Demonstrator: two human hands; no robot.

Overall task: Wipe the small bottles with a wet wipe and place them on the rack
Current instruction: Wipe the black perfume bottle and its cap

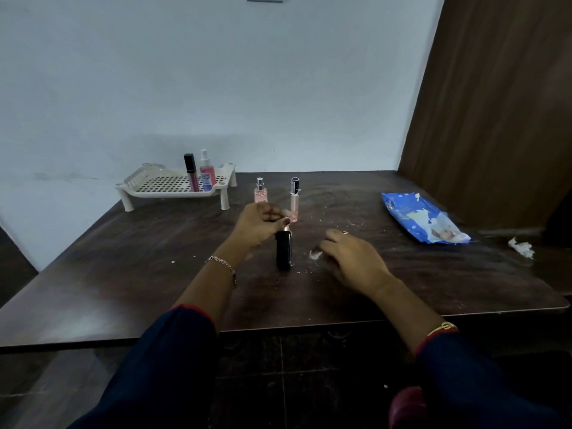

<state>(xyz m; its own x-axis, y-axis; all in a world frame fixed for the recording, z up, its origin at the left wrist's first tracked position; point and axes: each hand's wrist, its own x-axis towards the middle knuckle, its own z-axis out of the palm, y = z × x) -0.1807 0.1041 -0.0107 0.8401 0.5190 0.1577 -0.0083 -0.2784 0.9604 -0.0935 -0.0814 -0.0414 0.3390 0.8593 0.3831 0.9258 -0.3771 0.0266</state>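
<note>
My left hand (258,224) pinches the top of a black bottle (283,250) that stands upright on the dark table (123,274). My right hand (349,258) rests palm down on the table, fingers curled over a small crumpled wet wipe (315,253). Behind my left hand stand a pink spray bottle (260,191) and a tall slim pink tube with a black cap (295,199). The cream perforated rack (161,184) at the back left holds a dark-capped lip gloss tube (191,173) and a pink spray bottle (207,171).
A blue wet wipe packet (421,219) lies at the right of the table. A crumpled used wipe (522,246) sits near the right edge. White crumbs dot the tabletop. A brown wooden panel (495,103) rises at the right, a pale wall behind.
</note>
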